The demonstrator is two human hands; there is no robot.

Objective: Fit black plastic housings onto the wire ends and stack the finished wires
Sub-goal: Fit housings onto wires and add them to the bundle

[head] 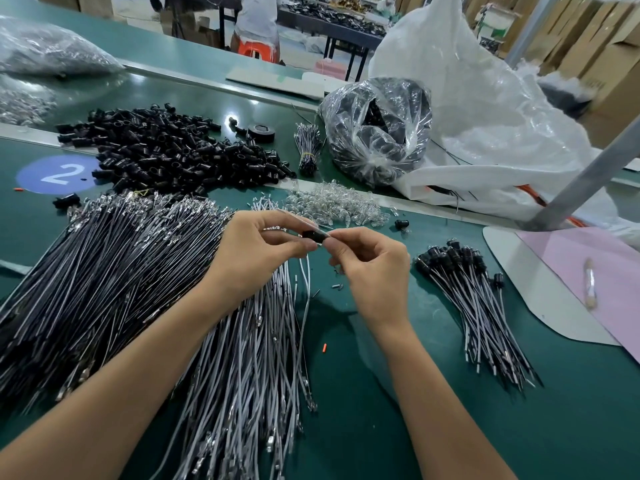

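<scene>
My left hand and my right hand meet over the green bench, pinching one black plastic housing between their fingertips. A white wire hangs down from the housing. A heap of loose black housings lies at the back left. Black wires fan out on the left, white wires lie in the middle. The stack of finished wires with housings rests to the right of my right hand.
A pile of clear small bulbs lies behind my hands, one stray housing beside it. A clear bag of black parts and a big white bag stand at the back right. A grey metal leg crosses on the right.
</scene>
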